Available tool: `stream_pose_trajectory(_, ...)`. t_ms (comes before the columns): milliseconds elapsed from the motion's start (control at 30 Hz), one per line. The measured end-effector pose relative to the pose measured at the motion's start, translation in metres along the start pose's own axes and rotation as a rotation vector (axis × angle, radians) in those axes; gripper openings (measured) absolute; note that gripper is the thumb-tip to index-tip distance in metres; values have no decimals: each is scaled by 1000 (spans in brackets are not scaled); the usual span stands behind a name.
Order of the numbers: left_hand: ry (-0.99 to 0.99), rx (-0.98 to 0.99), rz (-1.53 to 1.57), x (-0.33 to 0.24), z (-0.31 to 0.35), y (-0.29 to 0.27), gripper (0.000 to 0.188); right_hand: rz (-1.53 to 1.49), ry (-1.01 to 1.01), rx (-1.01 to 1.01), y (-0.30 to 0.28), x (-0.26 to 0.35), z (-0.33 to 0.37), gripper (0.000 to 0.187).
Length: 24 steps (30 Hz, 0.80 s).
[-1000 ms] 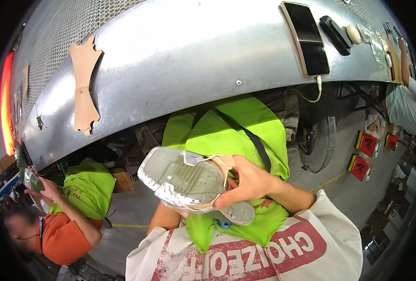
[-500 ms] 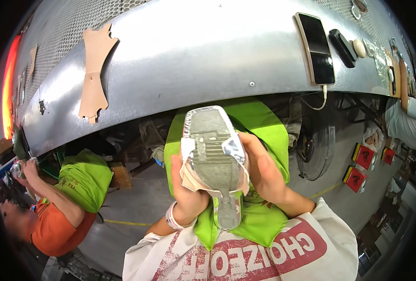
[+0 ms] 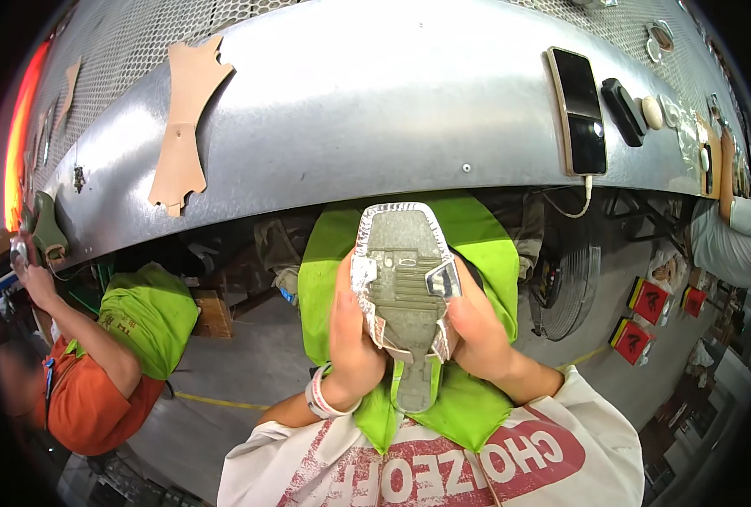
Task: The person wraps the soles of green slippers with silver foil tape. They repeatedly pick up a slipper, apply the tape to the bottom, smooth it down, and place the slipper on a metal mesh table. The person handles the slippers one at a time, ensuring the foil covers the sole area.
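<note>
Two bare hands are closed around an unfinished shoe (image 3: 401, 291), which is held sole up over the green apron (image 3: 495, 245), on the near side of the metal worktable (image 3: 333, 135). The left side is grasped by the left hand (image 3: 358, 334) and the right side by the right hand (image 3: 480, 334), with the toe pointed toward the table and the heel (image 3: 415, 387) toward the body. How the fingers are set beneath the shoe cannot be told, since they are hidden by it.

For this hold to be done well, pressure should probably be shared evenly by both hands, so that the sole is kept level and unturned. The silver edge around the toe is best left uncovered, so that its pleats can be compared side with side. The loose-looking flaps beside the narrow waist should not be pinched or creased, and the shoe is best gripped by its firm sides. The tan cut piece (image 3: 185, 127) and the phone (image 3: 578, 110) are left untouched on the worktable
</note>
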<state>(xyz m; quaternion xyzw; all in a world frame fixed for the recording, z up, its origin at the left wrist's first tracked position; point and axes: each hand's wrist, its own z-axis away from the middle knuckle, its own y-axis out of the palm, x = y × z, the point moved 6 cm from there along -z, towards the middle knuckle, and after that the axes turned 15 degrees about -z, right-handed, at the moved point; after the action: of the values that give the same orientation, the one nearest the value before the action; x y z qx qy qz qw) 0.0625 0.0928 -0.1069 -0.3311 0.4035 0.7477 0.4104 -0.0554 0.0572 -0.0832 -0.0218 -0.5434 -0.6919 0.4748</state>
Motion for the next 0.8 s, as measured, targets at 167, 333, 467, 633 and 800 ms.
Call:
stream_pose_trajectory(167,109,71,-149,7,7,3,71,186,-140,108,-6,-3,10,64)
stream_pose_trajectory(333,173,68,-322,1,5,7,77,274,-207,120,-6,0,11,67)
stream_pose_trajectory(467,117,190,-151,13,4,-1,80,-51,28,176,-14,-1,8,73)
stream_pose_trajectory(633,149,216,-233,14,7,1,83,298,-132,282,-18,0,11,84)
stream_pose_trajectory(800,194,246,-271,14,7,-1,81,248,-117,258,-24,0,12,86)
